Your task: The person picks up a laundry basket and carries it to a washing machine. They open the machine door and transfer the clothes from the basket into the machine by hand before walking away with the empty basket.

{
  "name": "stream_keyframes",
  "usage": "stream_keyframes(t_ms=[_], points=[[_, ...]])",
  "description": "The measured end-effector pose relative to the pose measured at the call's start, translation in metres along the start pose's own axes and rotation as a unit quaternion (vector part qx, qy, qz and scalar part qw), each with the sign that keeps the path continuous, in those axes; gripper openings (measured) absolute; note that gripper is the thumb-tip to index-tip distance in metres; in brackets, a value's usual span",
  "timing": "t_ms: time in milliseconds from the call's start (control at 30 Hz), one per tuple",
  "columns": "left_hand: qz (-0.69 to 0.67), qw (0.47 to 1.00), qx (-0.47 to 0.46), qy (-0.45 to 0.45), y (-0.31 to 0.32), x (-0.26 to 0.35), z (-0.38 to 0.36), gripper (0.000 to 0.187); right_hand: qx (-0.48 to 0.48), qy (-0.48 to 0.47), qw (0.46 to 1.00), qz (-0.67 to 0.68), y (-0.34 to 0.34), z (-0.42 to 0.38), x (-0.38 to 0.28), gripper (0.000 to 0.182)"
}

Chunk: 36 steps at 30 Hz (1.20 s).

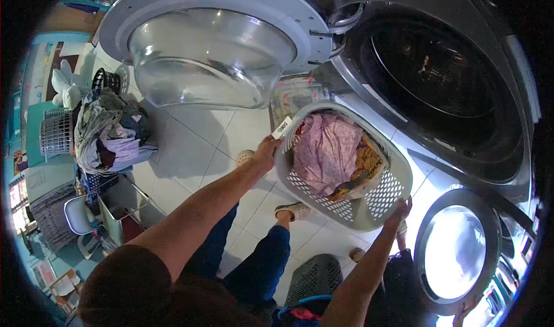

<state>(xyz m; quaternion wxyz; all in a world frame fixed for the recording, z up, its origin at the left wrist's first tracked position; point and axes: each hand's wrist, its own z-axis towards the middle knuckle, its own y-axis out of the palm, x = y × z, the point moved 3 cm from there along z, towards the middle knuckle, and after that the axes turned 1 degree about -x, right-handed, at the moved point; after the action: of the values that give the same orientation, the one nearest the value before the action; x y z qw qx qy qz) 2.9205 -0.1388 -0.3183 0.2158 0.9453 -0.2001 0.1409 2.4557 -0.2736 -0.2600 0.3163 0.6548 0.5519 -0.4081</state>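
Observation:
My left hand (267, 152) grips the near-left rim of a pale grey laundry basket (381, 199) with perforated walls. On its lower right edge, my right hand (399, 210) is closed around the rim. A crumpled pink patterned cloth (326, 154) lies inside, beside a yellow-brown patterned cloth (367, 164). The basket is held over the tiled floor, in front of a front-loading washing machine's dark drum (433, 67). Its round glass door (210, 55) is swung wide to the left. A white label (281, 128) shows on the rim beside my left hand.
A second round door (456, 252) stands at lower right, with another person's hand (463, 311) near it. A dark perforated basket (314, 275) is on the floor below. Piled clothes (112, 128) and a grey crate (56, 132) are at left. Newspaper (300, 99) lies by the machine.

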Motion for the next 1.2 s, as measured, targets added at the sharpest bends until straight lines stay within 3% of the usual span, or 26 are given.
stream_keyframes(t_ms=[33,67,133,200,300,367,433,467,567,600,700,800,900,967,1000,1067,1100,1133,1167,1200], points=[[-0.038,0.999,0.029,-0.014,0.019,-0.005,-0.008,0.041,0.009,-0.082,0.995,-0.048,-0.007,0.013,0.01,0.054],[-0.076,0.995,0.059,-0.03,0.033,-0.012,-0.01,0.044,0.03,-0.085,0.975,-0.204,0.006,0.01,-0.002,0.056],[-0.053,0.997,0.046,-0.016,0.041,-0.026,0.027,0.051,-0.017,0.053,0.983,-0.174,0.0,0.041,-0.005,0.072],[-0.02,0.997,0.064,-0.045,0.058,-0.014,0.02,0.057,-0.051,0.084,0.949,-0.3,-0.007,0.068,-0.006,0.079],[0.102,0.993,-0.042,-0.029,0.06,0.01,0.025,0.059,0.107,-0.121,0.813,-0.56,0.042,0.037,-0.02,0.068],[0.077,0.997,-0.009,-0.031,0.056,0.016,0.027,0.056,0.092,-0.228,0.83,-0.501,0.108,-0.028,-0.009,0.051],[0.065,0.995,-0.008,-0.069,0.052,0.026,0.051,0.058,-0.033,-0.195,0.888,-0.416,0.182,-0.081,0.011,0.046],[0.089,0.994,-0.052,-0.033,0.064,0.04,0.039,0.059,-0.086,-0.194,0.889,-0.407,0.211,-0.111,0.029,0.049],[0.321,0.944,-0.065,0.023,0.078,0.061,0.034,0.059,-0.203,-0.258,0.743,-0.584,0.266,-0.169,0.058,0.053],[0.402,0.916,-0.009,0.016,0.08,0.062,0.037,0.046,-0.214,-0.249,0.746,-0.58,0.265,-0.168,0.068,0.05],[0.463,0.881,-0.089,0.033,0.078,0.07,0.04,0.036,-0.237,-0.219,0.754,-0.571,0.269,-0.166,0.083,0.041],[0.576,0.803,-0.065,0.137,0.085,0.075,0.035,0.03,-0.248,-0.189,0.754,-0.579,0.267,-0.162,0.081,0.037],[0.589,0.765,-0.082,0.246,0.092,0.076,0.016,0.033,-0.257,-0.172,0.759,-0.573,0.267,-0.164,0.082,0.038],[0.601,0.747,-0.079,0.271,0.095,0.071,0.001,0.033,-0.255,-0.18,0.761,-0.569,0.266,-0.164,0.081,0.037],[0.606,0.738,-0.077,0.285,0.099,0.069,-0.012,0.034,-0.258,-0.187,0.764,-0.562,0.266,-0.165,0.078,0.038],[0.571,0.779,-0.116,0.233,0.117,0.056,-0.042,0.033,-0.261,-0.202,0.769,-0.547,0.264,-0.167,0.069,0.039],[0.551,0.797,-0.137,0.206,0.127,0.046,-0.053,0.033,-0.249,-0.125,0.853,-0.442,0.258,-0.16,0.08,0.041],[0.555,0.781,-0.148,0.245,0.135,0.033,-0.055,0.031,-0.231,-0.046,0.915,-0.327,0.255,-0.149,0.093,0.042],[0.47,0.831,-0.187,0.231,0.143,0.02,-0.062,0.024,-0.206,0.032,0.957,-0.203,0.247,-0.136,0.115,0.043],[0.448,0.848,-0.212,0.188,0.149,0.012,-0.069,0.021,-0.101,0.175,0.974,0.105,0.23,-0.12,0.113,0.046]])
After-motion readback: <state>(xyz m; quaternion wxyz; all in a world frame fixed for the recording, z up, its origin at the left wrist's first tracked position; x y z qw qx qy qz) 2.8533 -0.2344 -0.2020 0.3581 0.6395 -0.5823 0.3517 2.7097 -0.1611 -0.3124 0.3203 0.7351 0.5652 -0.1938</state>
